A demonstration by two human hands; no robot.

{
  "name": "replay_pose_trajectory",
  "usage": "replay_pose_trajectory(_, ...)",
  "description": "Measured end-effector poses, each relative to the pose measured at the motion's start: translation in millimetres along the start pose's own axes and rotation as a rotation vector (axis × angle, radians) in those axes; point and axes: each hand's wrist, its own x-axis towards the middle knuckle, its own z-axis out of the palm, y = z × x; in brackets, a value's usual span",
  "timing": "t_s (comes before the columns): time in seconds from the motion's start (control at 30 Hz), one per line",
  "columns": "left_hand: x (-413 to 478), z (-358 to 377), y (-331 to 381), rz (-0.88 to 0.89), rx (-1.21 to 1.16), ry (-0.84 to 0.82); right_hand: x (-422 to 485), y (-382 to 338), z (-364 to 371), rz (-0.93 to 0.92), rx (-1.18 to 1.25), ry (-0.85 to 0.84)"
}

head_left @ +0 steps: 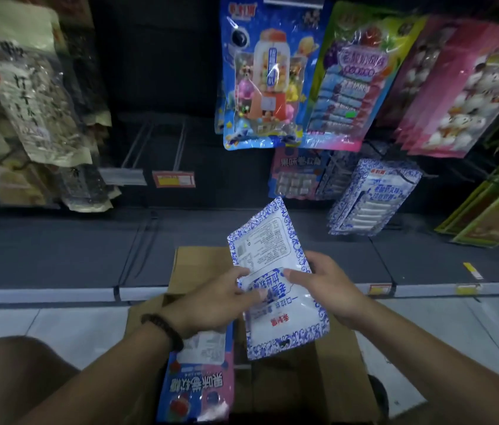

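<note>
Both hands hold blue-and-white patterned snack packets over an open cardboard box (pixel 309 391). My left hand (pixel 211 305) pinches the lower packet (pixel 288 320) with thumb on its printed front. My right hand (pixel 327 286) grips the packets from the right, its thumb lying on the front. A second packet (pixel 266 237) sticks up behind the first, its back label facing me. A pink-and-blue candy packet (pixel 199 391) leans in the box under my left wrist.
More blue-and-white packets (pixel 370 197) hang on a peg at right, beside pink (pixel 462 96), green (pixel 493 204) and blue toy-candy bags (pixel 266 75). Empty wire pegs (pixel 156 142) stand left of centre, with dark snack bags (pixel 27 105) further left. A low grey shelf (pixel 58 253) runs across.
</note>
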Motion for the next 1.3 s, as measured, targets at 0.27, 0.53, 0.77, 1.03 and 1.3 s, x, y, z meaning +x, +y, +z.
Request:
replay_pose_trajectory(0.27,14,11,0,0.100,-0.724,0.237,-16,-15,55,-0.277,-0.197,-0.137)
replay_pose_trajectory(0.53,29,0,-14,-0.022,-0.822,0.437,20,29,39,0.311,0.076,0.222)
replay_pose_trajectory(0.77,30,13,-9,0.022,-0.874,0.387,8,32,40,0.520,0.603,-0.139)
replay_pose_trajectory(1.03,28,10,-14,-0.312,-0.541,0.178,20,14,11,0.131,0.567,0.029)
replay_pose_trajectory(1.3,32,-7,-6,0.342,0.203,0.691,16,-2,-28,-0.256,-0.591,-0.013)
